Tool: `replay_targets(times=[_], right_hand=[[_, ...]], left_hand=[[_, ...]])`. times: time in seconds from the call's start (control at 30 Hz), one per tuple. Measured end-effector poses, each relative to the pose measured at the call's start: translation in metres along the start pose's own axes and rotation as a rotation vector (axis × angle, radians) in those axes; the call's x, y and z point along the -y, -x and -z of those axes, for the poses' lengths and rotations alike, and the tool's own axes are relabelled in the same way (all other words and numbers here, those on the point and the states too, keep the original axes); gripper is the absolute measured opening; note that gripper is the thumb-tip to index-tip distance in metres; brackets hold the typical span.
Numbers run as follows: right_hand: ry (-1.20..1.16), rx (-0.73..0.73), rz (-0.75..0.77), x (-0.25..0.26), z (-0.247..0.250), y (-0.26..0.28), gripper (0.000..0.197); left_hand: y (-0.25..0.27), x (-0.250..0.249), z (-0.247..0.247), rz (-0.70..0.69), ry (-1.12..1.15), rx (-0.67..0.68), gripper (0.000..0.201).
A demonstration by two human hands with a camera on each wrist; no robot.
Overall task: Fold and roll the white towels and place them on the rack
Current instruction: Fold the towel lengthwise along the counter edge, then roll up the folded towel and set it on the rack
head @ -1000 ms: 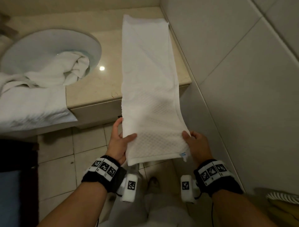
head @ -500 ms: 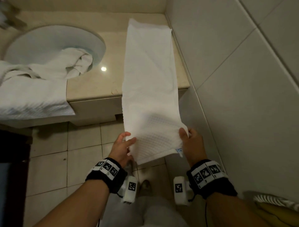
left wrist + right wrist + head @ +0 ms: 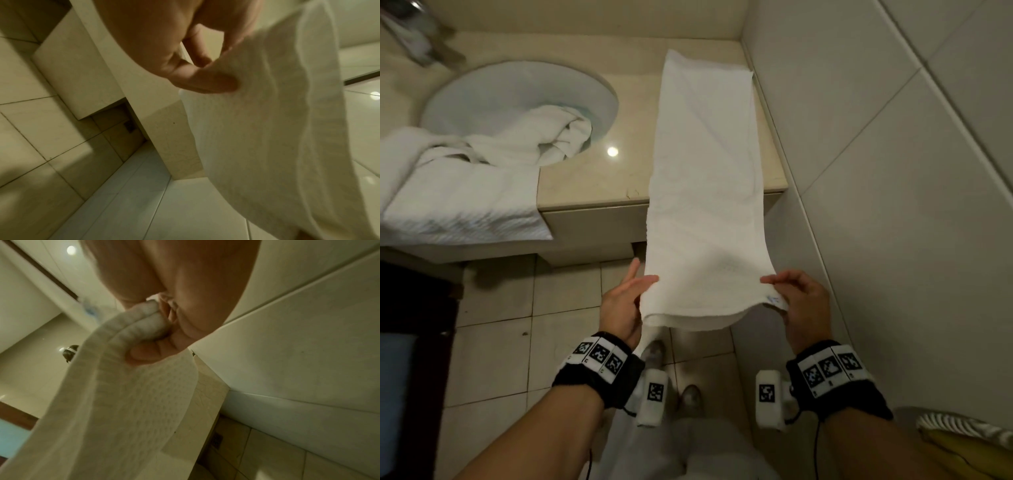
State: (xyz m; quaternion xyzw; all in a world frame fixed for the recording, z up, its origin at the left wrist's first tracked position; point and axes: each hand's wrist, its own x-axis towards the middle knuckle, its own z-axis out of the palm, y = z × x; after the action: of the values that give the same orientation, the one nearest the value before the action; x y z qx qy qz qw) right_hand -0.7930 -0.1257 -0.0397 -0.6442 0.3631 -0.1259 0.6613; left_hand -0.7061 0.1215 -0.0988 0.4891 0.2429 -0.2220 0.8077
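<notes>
A long white towel [image 3: 705,164], folded into a narrow strip, lies on the beige counter [image 3: 592,185] beside the right wall, and its near end hangs past the counter's front edge. My left hand [image 3: 628,301] pinches the near left corner, thumb on top. My right hand [image 3: 796,301] pinches the near right corner by the small blue label. In the left wrist view the towel [image 3: 277,129] hangs from the left hand [image 3: 203,78]. In the right wrist view the right hand [image 3: 162,340] grips the towel's thick hem [image 3: 123,394]. No rack is in view.
More white towels [image 3: 469,178] lie crumpled across the round sink [image 3: 517,96] and over the counter's left front. A tiled wall [image 3: 893,171] stands close on the right. Below are floor tiles [image 3: 496,335] and my feet [image 3: 654,353].
Both hands have lifted the towel's near end and brought it slightly toward the counter, so the hem now curls under. The grip on both corners is unchanged.
</notes>
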Motion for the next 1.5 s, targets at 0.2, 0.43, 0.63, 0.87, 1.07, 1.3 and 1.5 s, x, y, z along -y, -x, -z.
replay_targets(times=[0.2, 0.43, 0.63, 0.87, 1.07, 1.3, 1.5], right_hand=[[-0.282, 0.097, -0.056, 0.01, 0.001, 0.004, 0.014], [-0.061, 0.098, 0.073, 0.022, -0.005, 0.008, 0.023], [0.13, 0.021, 0.036, 0.025, -0.009, 0.003, 0.01], [0.208, 0.014, 0.015, 0.027, -0.013, -0.003, 0.013], [0.101, -0.1, -0.019, 0.039, -0.017, -0.007, 0.019], [0.101, -0.061, 0.03, 0.052, -0.017, -0.01, 0.013], [0.092, -0.06, 0.019, 0.054, -0.021, -0.016, 0.014]], left_hand=[[0.007, -0.01, -0.01, -0.093, 0.003, 0.047, 0.041], [0.011, -0.021, -0.02, -0.273, -0.315, 0.066, 0.031], [0.009, -0.026, -0.017, -0.24, -0.433, 0.104, 0.016], [0.001, -0.031, -0.009, -0.184, -0.433, 0.066, 0.036], [-0.004, -0.036, -0.016, -0.288, -0.505, 0.071, 0.034], [-0.008, -0.064, -0.024, -0.261, -0.781, 0.316, 0.04], [-0.01, -0.075, -0.037, -0.204, -0.865, 0.354, 0.008]])
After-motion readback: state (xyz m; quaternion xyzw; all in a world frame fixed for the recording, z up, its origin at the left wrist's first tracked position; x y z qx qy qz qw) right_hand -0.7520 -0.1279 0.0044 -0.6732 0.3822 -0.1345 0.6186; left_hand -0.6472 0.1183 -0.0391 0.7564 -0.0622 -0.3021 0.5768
